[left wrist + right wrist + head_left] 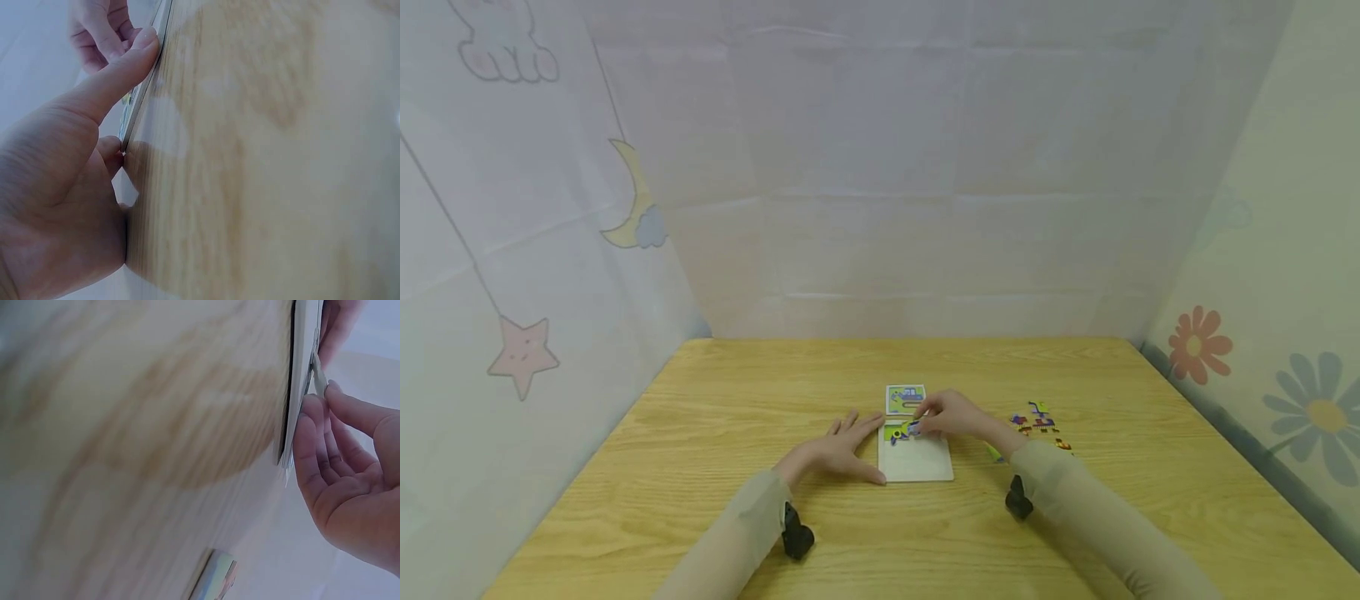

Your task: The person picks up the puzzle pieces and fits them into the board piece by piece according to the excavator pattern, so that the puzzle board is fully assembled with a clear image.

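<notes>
A white square puzzle board (916, 462) lies on the table, with colourful jigsaw pieces (893, 432) along its top left part. My left hand (838, 452) rests against the board's left side, fingers spread, thumb at the near corner and fingertips at the far one. In the left wrist view, the thumb (119, 78) touches the board's edge. Over the board's upper part, my right hand (953, 415) pinches a puzzle piece (319, 376) between thumb and fingers, tilted against the board. A picture card (905, 398) showing a blue excavator lies just beyond the board.
Several loose puzzle pieces (1042, 423) lie scattered on the table to the right, beyond the right forearm. A green and yellow piece (994, 453) lies partly under that forearm. The wooden table (760, 375) meets a cloth backdrop at its far edge.
</notes>
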The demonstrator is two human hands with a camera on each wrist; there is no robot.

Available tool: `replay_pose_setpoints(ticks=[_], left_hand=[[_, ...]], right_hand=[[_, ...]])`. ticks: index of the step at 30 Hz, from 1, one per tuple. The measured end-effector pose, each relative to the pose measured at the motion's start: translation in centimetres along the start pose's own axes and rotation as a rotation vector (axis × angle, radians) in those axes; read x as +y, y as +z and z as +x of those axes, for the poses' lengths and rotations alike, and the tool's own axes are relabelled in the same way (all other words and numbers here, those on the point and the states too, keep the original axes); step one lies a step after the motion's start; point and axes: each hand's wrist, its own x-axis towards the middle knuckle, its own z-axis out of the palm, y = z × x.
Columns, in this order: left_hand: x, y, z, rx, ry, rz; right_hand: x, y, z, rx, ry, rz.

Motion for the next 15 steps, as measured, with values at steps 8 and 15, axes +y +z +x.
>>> replay_pose_setpoints(ticks=[8, 15], left_hand=[[0.02, -0.07, -0.25, -0.003, -0.019, -0.007], [0.23, -0.12, -0.28, -0.009, 0.002, -0.007]], right_hand=[[-0.16, 0.27, 0.19, -0.001, -0.017, -0.004], [-0.32, 0.39, 0.11, -0.004, 0.011, 0.004]])
